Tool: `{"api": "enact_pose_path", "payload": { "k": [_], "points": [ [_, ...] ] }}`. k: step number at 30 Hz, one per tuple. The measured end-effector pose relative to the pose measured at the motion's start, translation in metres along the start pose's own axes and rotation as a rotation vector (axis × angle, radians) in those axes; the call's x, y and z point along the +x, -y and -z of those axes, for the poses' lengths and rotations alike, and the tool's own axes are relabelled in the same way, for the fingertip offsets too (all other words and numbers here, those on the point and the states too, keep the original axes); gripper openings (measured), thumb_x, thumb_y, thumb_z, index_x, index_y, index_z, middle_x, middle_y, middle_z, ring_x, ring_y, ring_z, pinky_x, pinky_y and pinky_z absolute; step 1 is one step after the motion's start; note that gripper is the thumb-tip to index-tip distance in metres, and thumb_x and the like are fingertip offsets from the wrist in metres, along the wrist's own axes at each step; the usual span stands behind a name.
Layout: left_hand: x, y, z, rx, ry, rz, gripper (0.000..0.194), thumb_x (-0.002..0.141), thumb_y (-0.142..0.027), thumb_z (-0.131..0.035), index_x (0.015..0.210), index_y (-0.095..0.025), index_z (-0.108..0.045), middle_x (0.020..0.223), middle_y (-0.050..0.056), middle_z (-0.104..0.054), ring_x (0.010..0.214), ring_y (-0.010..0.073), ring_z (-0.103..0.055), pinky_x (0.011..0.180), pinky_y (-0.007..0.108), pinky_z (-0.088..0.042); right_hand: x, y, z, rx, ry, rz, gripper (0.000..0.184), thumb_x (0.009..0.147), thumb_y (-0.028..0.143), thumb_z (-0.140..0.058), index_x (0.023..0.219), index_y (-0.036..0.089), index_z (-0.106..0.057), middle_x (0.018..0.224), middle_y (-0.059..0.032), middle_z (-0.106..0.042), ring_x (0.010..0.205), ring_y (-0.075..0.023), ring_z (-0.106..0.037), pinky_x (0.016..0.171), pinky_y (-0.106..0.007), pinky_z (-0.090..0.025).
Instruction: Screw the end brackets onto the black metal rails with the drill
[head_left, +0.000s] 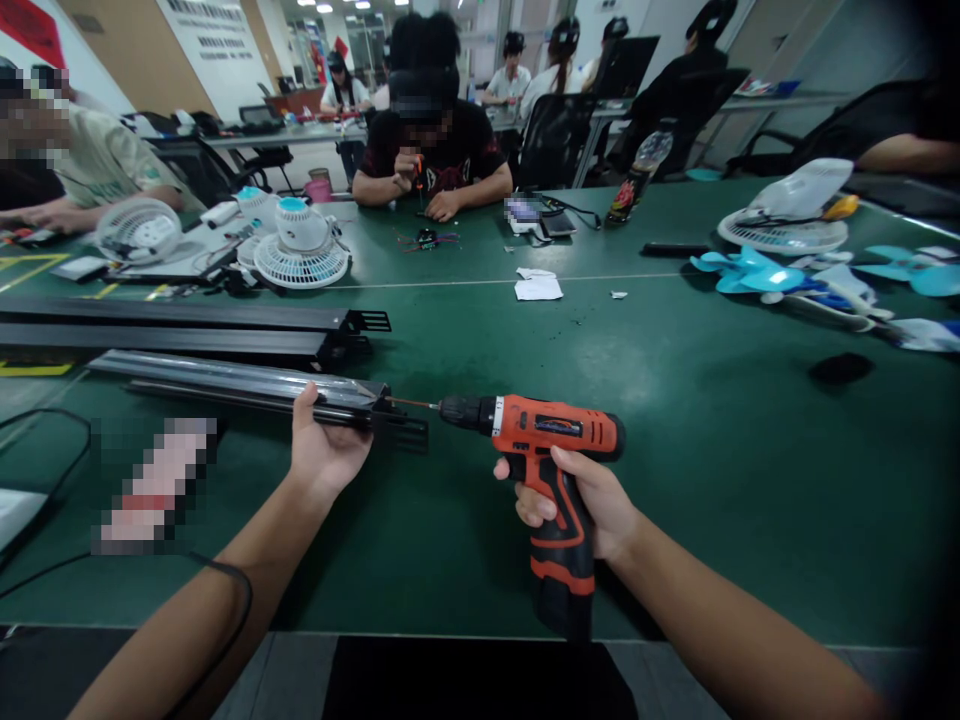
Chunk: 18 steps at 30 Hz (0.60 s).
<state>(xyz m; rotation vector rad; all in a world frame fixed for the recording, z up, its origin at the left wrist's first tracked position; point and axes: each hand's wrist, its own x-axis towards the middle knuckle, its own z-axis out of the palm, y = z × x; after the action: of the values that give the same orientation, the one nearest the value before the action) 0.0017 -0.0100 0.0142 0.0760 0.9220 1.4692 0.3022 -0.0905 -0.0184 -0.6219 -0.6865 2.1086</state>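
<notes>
My right hand [581, 495] is wrapped round the grip of an orange and black cordless drill [559, 425], which points left. A long thin bit [412, 403] runs from its chuck to the right end of a long dark metal bar [247, 383]. Whether the tip sits in a screw there, I cannot make out. My left hand [330, 450] holds that bar near the same end, thumb on top and fingers underneath. A slotted black bracket [405, 430] sticks out from the bar's end, just below the bit.
More dark bars [165, 330] lie behind mine on the green table [675, 520]. A blurred-out flat object [157, 490] and a black cable lie at left. White fan parts [300, 250], blue fan blades [750, 270] and a bottle [637, 175] stand farther back. A person [431, 150] works opposite.
</notes>
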Motion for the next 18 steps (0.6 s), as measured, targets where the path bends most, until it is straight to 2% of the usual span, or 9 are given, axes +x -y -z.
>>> {"api": "enact_pose_path", "payload": {
  "k": [8, 18],
  "points": [
    [0.0026, 0.0004, 0.0010, 0.013, 0.010, 0.001, 0.038, 0.097, -0.049, -0.059, 0.116, -0.017, -0.069, 0.101, 0.011, -0.078, 0.086, 0.0280, -0.078, 0.069, 0.036, -0.065, -0.0016, 0.0002, -0.0016, 0.018, 0.018, -0.008, 0.044, 0.087, 0.054, -0.077, 0.102, 0.013, -0.076, 0.057, 0.0011, -0.058, 0.052, -0.0111, -0.045, 0.057, -0.025, -0.043],
    [0.0035, 0.0011, 0.0003, -0.020, 0.026, 0.009, 0.040, 0.094, -0.048, -0.063, 0.119, -0.017, -0.069, 0.101, 0.012, -0.078, 0.088, 0.0296, -0.077, 0.073, 0.039, -0.065, 0.0013, 0.0041, 0.0012, 0.008, 0.031, -0.040, 0.047, 0.088, 0.057, -0.076, 0.105, 0.013, -0.077, 0.054, 0.0024, -0.055, 0.052, -0.0117, -0.045, 0.054, -0.025, -0.043]
  ]
}}
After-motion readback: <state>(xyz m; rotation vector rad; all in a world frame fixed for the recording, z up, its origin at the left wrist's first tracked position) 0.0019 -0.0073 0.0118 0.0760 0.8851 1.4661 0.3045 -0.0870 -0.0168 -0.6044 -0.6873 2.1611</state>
